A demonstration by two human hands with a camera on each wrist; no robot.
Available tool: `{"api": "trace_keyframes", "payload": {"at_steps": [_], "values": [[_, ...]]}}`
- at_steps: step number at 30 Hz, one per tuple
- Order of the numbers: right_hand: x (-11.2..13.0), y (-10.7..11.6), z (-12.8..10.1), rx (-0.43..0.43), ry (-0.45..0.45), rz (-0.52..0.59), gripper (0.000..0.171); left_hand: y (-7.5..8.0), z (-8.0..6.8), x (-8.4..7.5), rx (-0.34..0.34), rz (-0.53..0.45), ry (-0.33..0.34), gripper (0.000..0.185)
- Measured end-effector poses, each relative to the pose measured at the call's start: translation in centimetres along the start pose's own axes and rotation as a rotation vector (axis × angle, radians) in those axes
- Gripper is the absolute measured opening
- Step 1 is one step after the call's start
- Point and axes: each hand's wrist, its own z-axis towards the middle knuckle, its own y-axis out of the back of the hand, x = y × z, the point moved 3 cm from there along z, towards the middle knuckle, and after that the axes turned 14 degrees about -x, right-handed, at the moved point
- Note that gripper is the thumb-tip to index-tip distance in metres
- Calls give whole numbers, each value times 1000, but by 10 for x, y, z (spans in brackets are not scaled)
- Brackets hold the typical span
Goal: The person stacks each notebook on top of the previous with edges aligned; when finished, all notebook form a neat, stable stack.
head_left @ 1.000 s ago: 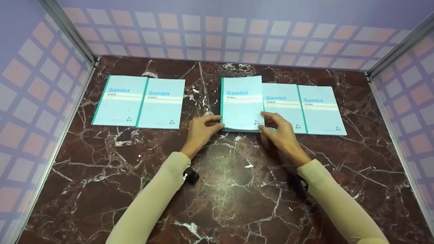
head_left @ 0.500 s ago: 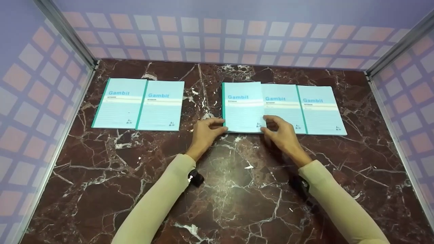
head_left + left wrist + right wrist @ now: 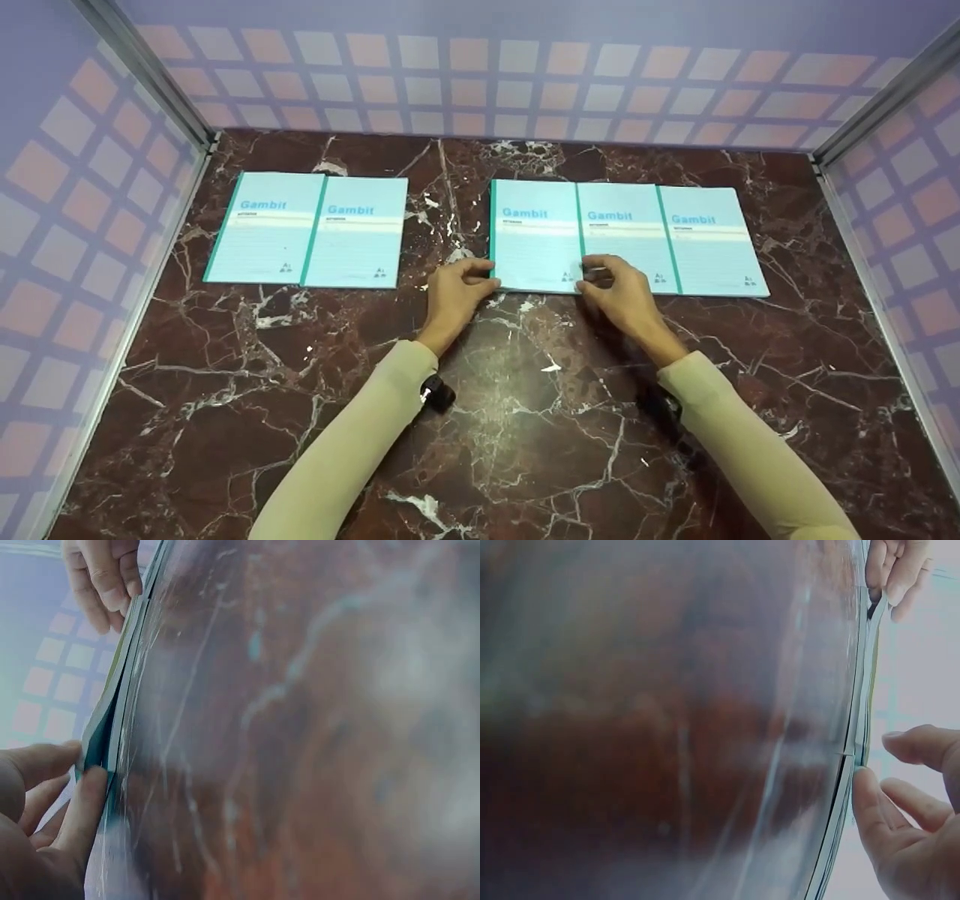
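Observation:
A pale blue Gambit notebook (image 3: 534,240) with a green spine lies on top of another at the left end of the right-hand row. My left hand (image 3: 457,296) pinches its near spine corner between thumb and fingers. The left wrist view shows that corner raised, with a narrow gap under the upper notebook (image 3: 96,736). At the opposite edge is my right hand (image 3: 619,292), thumb and fingers spread. Its thumb tip touches the stack's near edge in the right wrist view. Two matching notebooks, the middle one (image 3: 622,232) and the right one (image 3: 712,240), continue the row.
Two more Gambit notebooks, one (image 3: 266,229) beside another (image 3: 356,232), lie at the left of the dark red marble table (image 3: 480,450). Checkered panels (image 3: 517,82) enclose the back and both sides.
The upper notebook has come down flat and slid slightly toward me, lining up with the row. Its far edge was tilted up earlier. Both hands followed, the left shifting slightly right.

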Motion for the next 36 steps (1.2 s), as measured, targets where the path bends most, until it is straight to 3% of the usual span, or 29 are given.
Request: {"api": "trace_keyframes", "payload": {"at_steps": [13, 21, 28, 36], "values": [[-2, -2, 3, 13, 96, -67, 46, -4, -1, -2, -28, 62, -72, 26], [-3, -3, 5, 30, 122, -89, 45, -6, -1, -5, -32, 91, -75, 24], [-5, -3, 5, 38, 118, -90, 41, -3, -3, -10, -27, 66, 27, 28], [-4, -3, 6, 51, 104, -88, 40, -2, -4, -7, -16, -135, 145, 27]]}}
